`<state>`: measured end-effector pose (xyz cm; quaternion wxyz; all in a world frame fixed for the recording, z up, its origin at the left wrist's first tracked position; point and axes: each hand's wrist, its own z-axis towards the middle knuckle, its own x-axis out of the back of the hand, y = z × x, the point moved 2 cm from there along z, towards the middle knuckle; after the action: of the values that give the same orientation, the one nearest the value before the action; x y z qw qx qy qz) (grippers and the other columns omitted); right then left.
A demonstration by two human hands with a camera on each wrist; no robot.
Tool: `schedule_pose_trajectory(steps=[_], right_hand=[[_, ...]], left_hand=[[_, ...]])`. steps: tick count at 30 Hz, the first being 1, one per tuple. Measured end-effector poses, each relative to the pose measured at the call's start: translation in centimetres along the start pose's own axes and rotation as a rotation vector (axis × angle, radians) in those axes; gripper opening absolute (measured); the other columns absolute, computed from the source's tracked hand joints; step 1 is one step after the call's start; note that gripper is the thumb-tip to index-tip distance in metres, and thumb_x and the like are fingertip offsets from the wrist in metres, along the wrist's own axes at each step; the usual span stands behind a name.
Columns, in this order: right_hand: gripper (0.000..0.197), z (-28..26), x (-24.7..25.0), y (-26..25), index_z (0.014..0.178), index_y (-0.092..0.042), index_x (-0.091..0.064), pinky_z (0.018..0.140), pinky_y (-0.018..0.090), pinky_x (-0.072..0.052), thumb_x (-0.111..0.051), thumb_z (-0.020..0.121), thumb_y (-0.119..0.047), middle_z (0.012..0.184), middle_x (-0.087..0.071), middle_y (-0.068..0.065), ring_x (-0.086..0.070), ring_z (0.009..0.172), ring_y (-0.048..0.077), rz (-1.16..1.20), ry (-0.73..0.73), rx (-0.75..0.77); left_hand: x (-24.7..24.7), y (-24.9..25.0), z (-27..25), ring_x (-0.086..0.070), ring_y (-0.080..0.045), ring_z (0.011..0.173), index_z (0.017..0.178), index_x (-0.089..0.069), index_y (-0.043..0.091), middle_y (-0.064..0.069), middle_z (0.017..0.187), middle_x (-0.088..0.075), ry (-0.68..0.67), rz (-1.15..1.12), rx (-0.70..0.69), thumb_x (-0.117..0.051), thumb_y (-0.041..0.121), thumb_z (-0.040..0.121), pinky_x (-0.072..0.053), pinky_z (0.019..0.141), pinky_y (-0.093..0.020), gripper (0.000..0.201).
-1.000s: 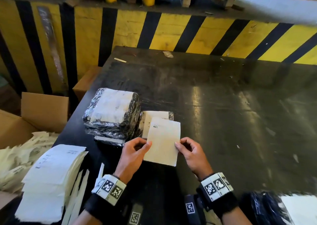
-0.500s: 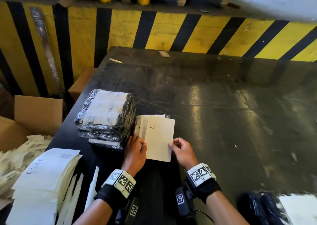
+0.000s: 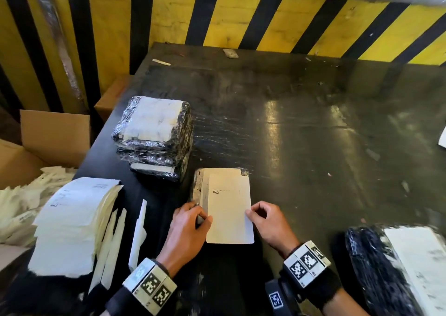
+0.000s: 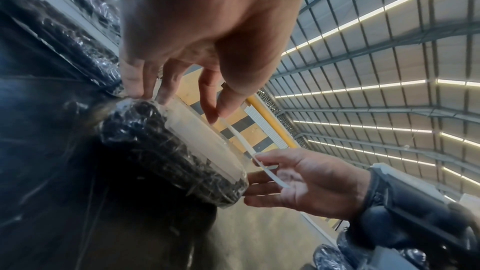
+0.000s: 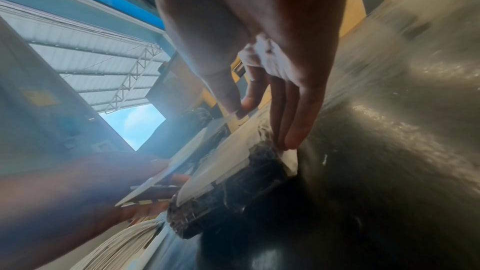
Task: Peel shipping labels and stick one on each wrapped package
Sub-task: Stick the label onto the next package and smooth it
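Matt paper label (image 3: 229, 209); glossy crinkled plastic-wrapped package (image 3: 196, 187)

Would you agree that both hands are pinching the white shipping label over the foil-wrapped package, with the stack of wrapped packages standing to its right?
Not quite: in the head view the stack of wrapped packages stands to the left of the foil-wrapped package. The left hand and right hand do pinch the white shipping label over it.

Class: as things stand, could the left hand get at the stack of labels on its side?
Probably yes: the stack of labels lies uncovered beside the left hand, though that hand now pinches the label.
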<state>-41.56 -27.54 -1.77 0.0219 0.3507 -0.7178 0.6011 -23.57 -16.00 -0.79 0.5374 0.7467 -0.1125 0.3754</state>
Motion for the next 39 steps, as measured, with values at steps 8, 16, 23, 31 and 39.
schedule_pose_trajectory(steps=[8, 16, 23, 31, 39], right_hand=[[0.019, -0.1, -1.5, -1.7, 0.079, -0.007, -0.058, 0.060, 0.023, -0.040, -0.059, 0.090, -0.022, 0.073, -0.057, 0.002, -0.050, 0.064, 0.012, 0.007, 0.014, -0.044], [0.015, 2.6, -2.1, -3.2, 0.084, -0.003, -0.061, 0.040, 0.009, -0.037, -0.056, 0.091, -0.015, 0.081, -0.060, 0.007, -0.051, 0.062, 0.012, 0.020, 0.048, -0.112], [0.022, 2.5, -2.3, -2.8, 0.069, -0.011, -0.056, 0.039, 0.010, -0.036, -0.056, 0.091, -0.015, 0.079, -0.060, 0.008, -0.052, 0.061, 0.013, -0.003, 0.042, -0.115], [0.020, 2.4, -2.4, -3.0, 0.070, -0.012, -0.057, 0.049, 0.018, -0.039, -0.057, 0.090, -0.015, 0.077, -0.061, 0.005, -0.053, 0.062, 0.013, -0.042, 0.043, -0.110], [0.022, 2.5, -2.4, -3.1, 0.064, -0.010, -0.060, 0.049, 0.023, -0.041, -0.058, 0.084, -0.018, 0.066, -0.060, 0.004, -0.053, 0.055, 0.015, -0.091, 0.081, -0.157]], left_hand=[[1.3, -0.1, 1.2, -0.051, -0.019, 0.102, 0.070, -0.057, 0.025, 0.000, 0.109, -0.057, 0.018, -0.086, 0.032, -0.063, 0.025, 0.088, -0.046, 0.086, -0.031, 0.019], [0.1, -1.4, 3.6, -0.055, -0.026, 0.101, 0.066, -0.059, 0.028, -0.005, 0.108, -0.057, 0.041, -0.172, 0.156, -0.060, 0.033, 0.085, -0.049, 0.090, -0.049, 0.020], [-0.1, -1.5, 3.5, -0.054, -0.022, 0.106, 0.071, -0.064, 0.020, -0.003, 0.120, -0.052, 0.014, -0.228, 0.175, -0.060, 0.027, 0.088, -0.049, 0.094, -0.045, 0.019], [-0.1, -1.1, 3.2, -0.053, -0.020, 0.110, 0.076, -0.066, 0.012, -0.006, 0.131, -0.048, 0.026, -0.223, 0.172, -0.060, 0.023, 0.090, -0.047, 0.098, -0.040, 0.018], [-0.3, -1.4, 3.6, -0.049, -0.022, 0.117, 0.074, -0.067, 0.015, -0.004, 0.131, -0.048, 0.012, -0.155, 0.206, -0.060, 0.027, 0.088, -0.043, 0.101, -0.044, 0.019]])
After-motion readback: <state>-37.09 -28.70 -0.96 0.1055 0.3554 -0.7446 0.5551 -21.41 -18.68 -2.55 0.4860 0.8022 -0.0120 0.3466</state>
